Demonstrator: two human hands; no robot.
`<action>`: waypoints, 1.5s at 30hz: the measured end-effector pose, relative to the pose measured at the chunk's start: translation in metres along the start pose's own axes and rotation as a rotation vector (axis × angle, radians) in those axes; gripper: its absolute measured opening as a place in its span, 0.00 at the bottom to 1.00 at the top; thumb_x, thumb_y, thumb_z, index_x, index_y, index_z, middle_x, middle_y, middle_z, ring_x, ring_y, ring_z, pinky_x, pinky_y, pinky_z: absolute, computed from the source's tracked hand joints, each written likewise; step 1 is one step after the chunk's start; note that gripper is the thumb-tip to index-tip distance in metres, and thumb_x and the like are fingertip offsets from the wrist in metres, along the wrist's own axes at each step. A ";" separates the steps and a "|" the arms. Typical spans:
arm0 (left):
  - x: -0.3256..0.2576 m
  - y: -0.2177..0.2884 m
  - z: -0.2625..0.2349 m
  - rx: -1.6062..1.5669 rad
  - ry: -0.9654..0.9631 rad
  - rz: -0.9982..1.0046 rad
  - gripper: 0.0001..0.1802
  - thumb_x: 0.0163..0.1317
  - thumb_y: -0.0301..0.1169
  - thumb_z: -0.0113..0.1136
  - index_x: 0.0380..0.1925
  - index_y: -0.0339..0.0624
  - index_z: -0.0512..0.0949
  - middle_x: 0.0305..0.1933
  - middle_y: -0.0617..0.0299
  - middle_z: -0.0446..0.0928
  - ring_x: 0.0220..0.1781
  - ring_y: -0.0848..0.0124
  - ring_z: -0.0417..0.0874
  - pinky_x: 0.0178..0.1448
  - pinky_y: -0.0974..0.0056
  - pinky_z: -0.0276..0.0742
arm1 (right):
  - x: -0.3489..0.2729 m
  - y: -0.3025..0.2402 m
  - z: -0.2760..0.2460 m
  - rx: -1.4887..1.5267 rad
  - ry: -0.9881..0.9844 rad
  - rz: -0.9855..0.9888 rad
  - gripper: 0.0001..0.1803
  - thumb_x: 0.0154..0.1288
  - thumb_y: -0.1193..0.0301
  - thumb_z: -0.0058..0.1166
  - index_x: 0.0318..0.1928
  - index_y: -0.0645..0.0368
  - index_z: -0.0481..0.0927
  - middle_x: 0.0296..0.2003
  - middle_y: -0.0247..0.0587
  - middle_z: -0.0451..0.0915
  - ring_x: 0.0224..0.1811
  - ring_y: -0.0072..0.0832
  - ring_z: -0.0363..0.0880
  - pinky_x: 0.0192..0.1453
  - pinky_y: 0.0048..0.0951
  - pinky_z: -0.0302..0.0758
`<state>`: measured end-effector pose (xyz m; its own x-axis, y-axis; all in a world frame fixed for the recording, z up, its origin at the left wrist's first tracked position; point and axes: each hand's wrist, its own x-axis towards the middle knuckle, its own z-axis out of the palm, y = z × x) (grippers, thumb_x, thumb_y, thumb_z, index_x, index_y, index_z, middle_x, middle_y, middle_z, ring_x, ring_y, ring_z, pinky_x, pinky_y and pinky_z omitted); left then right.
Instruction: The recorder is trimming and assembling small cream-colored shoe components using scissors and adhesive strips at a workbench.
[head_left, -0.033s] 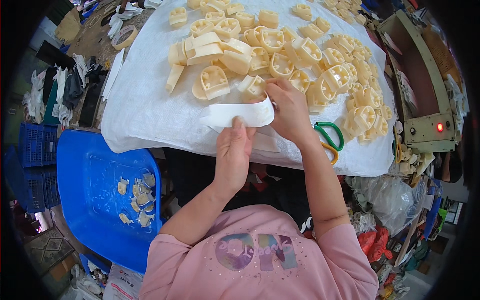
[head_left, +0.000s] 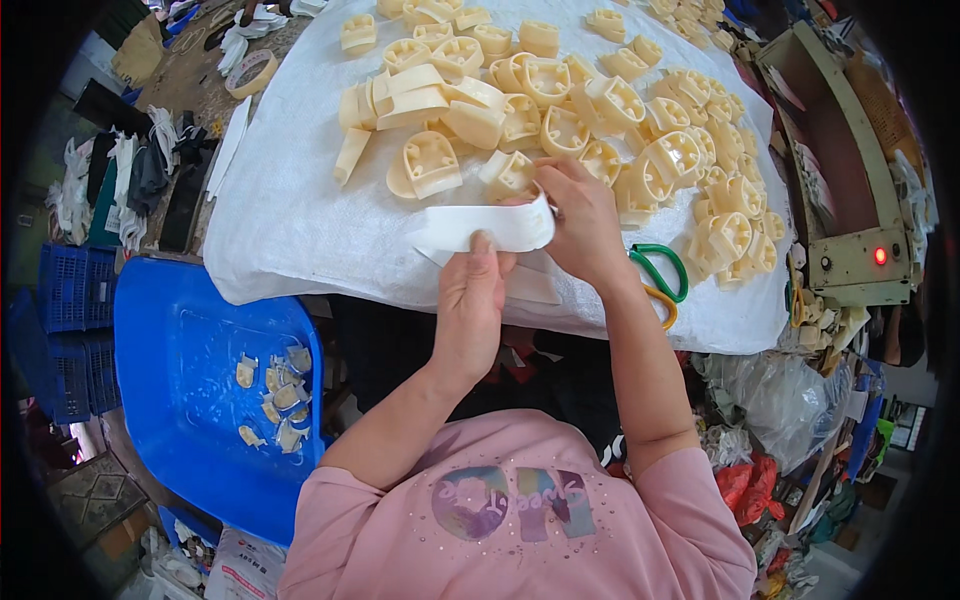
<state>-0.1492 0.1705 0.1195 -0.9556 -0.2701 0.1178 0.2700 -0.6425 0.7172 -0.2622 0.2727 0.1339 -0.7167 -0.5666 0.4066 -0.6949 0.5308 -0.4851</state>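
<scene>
A flexible white strip (head_left: 485, 229) stretches sideways just above the near part of the table, its right end curling upward. My left hand (head_left: 475, 300) is closed on it from below, thumb pressed on its face. At the curled end my right hand (head_left: 582, 210) is closed, fingers pinching the strip's edge; their tips are partly hidden. Right behind the curl sits a cream plastic heel-shaped piece (head_left: 507, 174), close to my right fingers. Another white piece (head_left: 530, 285) lies flat under my hands. Many similar cream pieces (head_left: 430, 165) are heaped beyond.
Scissors with green and yellow handles (head_left: 668, 278) lie right of my right forearm. A white sheet (head_left: 270, 210) covers the table. At lower left stands a blue tub (head_left: 170, 340) with small pieces inside. A metal machine with a red light (head_left: 880, 255) stands at right.
Both hands and the white strip have shifted very slightly to the right. The heaped pieces keep their arrangement.
</scene>
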 end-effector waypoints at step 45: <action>-0.011 0.022 -0.012 -0.094 0.012 -0.295 0.24 0.72 0.39 0.38 0.60 0.34 0.63 0.41 0.56 0.76 0.36 0.69 0.76 0.39 0.67 0.69 | -0.106 -0.006 -0.054 1.183 0.510 0.590 0.28 0.58 0.75 0.59 0.58 0.61 0.64 0.47 0.46 0.76 0.51 0.32 0.76 0.56 0.34 0.73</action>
<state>-0.1313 0.1504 0.1262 -0.9930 -0.0702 -0.0945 -0.0086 -0.7577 0.6525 -0.1851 0.3638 0.1353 -0.9992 -0.0286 0.0266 -0.0141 -0.3713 -0.9284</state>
